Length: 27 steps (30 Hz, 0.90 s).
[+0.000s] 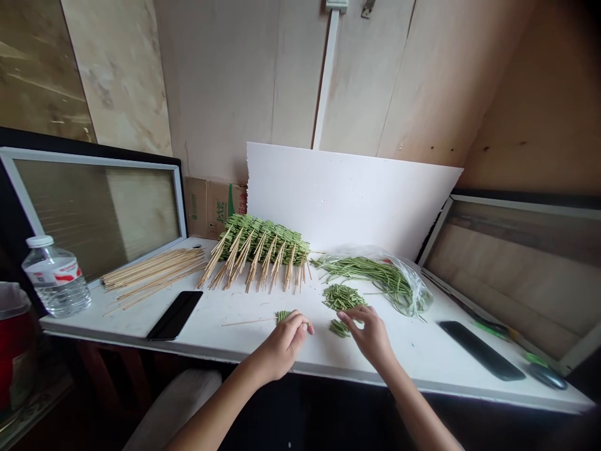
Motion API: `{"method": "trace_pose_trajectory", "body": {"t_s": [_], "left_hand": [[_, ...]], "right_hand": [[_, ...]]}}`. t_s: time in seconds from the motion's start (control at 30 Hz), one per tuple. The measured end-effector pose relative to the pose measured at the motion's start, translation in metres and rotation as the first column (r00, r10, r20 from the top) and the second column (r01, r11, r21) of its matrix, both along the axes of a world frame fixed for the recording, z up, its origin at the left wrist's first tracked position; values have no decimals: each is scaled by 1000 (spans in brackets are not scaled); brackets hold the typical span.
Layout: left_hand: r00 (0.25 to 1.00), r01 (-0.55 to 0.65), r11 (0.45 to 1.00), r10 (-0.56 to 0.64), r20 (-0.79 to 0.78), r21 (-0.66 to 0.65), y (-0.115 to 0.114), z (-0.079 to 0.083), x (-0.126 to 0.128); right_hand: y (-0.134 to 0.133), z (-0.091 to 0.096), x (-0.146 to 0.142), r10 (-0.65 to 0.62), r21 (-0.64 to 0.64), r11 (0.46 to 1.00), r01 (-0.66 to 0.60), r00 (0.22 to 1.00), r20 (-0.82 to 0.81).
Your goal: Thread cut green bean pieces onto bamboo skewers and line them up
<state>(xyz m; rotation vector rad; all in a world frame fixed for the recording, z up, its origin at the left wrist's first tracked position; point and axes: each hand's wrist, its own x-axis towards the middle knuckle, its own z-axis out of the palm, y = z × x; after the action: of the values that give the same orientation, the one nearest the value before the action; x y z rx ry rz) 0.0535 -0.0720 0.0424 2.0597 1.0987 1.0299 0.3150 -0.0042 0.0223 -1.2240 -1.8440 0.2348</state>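
From the head camera, the left hand (286, 341) rests on the white tabletop (225, 313) with its fingers curled down over a half-filled bamboo skewer (248, 322), pinning the end that already carries a few short green bean pieces (283, 315); the bare stick pokes out to the left of the hand, and how many pieces sit under the fingers is hidden. The right hand (369, 332) lies just right of it, fingers bent, fingertips on a small cluster of cut bean pieces (339, 327) (whether it pinches one or only touches them is too small to tell).

Just behind the right hand lies a loose heap of cut beans (344, 295), and behind that a clear plastic bag (408, 282) spilling long whole green beans (370, 272). Behind the left hand stands a stack of finished bean skewers (263, 247), sticks fanned toward the person, leaning near a white foam board (347, 194). Left of that stack lies a bundle of bare skewers (153, 272), with a dark phone (175, 315) in front of them and a water bottle (55, 275) at the tabletop's left end. A cardboard box (213, 207) is half covered by the board.

Far right of the hands lie a long black object (481, 351) and, at the edge, something green and a dark rounded thing, both blurred beyond naming. A red container at the left border is cut off.
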Motion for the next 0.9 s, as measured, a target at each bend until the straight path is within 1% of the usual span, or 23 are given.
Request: {"method": "trace_pose_trajectory", "body": {"t_s": [0.07,0.13,0.23,0.33,0.43,0.53,0.6,0.63,0.7,0.73,0.77,0.83,0.9], "left_hand": [[1000,-17,1000,17,0,5,4,-6,0],[1000,-19,1000,19,3,18,7,-11,0],[1000,-5,999,5,0,34,7,-14,1],[1000,3,999,-2,-13,36,7,-15,0],[1000,5,1000,-5,-24,20,7,-15,-1],[1000,12,1000,-12,-27,5,6,-14,-1],[1000,17,1000,-17,-13,16,5,-13,0],[1000,16,1000,-16,-1,26,4,-12,1],[1000,5,999,-5,23,36,3,-11,4],[1000,-2,999,1,32,36,2,-10,5],[999,-8,999,7,38,32,1,-9,6],[999,-14,1000,13,44,22,-1,-7,8],[999,-24,999,23,46,25,-1,-5,9]], "right_hand": [[13,-15,13,-102,19,995,100,991,84],[21,-29,20,-158,31,987,155,978,138],[24,-41,22,-170,41,985,165,965,201],[24,-43,21,-157,35,988,153,964,214],[25,-38,21,-139,-8,990,142,977,162],[20,-26,15,-92,-59,994,98,992,84],[10,-14,5,-11,-99,995,14,1000,22],[4,-8,-1,51,-128,990,-52,999,-9],[-12,5,-16,203,-191,958,-214,976,-75],[-20,10,-23,285,-208,932,-297,955,-83],[-27,15,-30,336,-200,917,-346,938,-85],[-37,19,-39,378,-169,908,-384,923,-68],[-41,20,-43,366,-128,920,-371,929,-59]]}}
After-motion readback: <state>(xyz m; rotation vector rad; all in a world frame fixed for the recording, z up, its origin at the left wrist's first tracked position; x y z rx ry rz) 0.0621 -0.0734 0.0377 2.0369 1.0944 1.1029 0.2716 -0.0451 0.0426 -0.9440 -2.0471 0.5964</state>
